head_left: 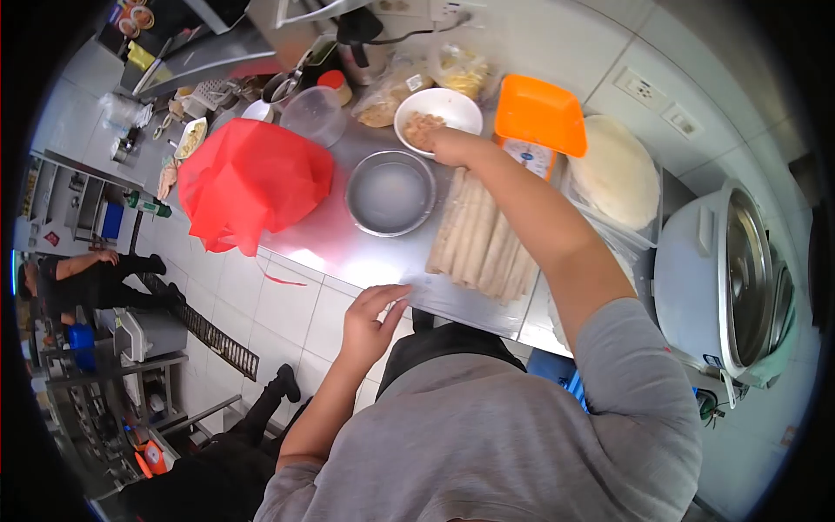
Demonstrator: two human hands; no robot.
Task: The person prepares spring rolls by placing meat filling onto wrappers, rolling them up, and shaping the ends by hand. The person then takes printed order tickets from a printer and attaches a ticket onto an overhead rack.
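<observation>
My right hand (450, 146) reaches over the rim of a white bowl (465, 109), its fingers down by a pinkish, minced-looking filling (423, 130). The fingertips are hidden, so their grip cannot be made out. My left hand (374, 322) hovers at the table's front edge with fingers stretched out and thumb apart, holding nothing. Between the hands, long pale rolls (478, 235) lie side by side in a row under my right forearm. Left of them stands a round metal bowl (391, 193) with cloudy liquid.
An orange tray (539, 113) sits on a kitchen scale (528, 158). Round white sheets (611, 170) are stacked to its right, near a large pot (696, 270). A red bag (252, 178) and a clear plastic bowl (313, 115) stand left. Other people are on the left.
</observation>
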